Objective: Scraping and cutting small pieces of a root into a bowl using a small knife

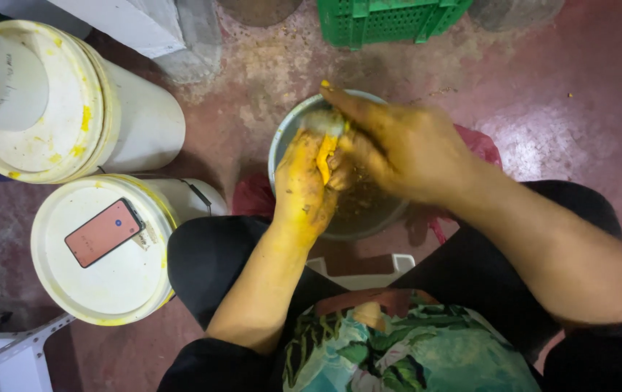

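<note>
A food-prep back room: stained white lidded buckets, green crate, worn red floor.

The left hand is stained bright yellow; the right hand is smeared brownish yellow. Between them is a yellow-orange piece of fruit over a grey metal bowl. To the left, two white buckets carry yellow smears, the near one bearing a coral-pink phone. A green crate sits far off on the mottled dark red floor. The near apron has a green leaf print.
</note>
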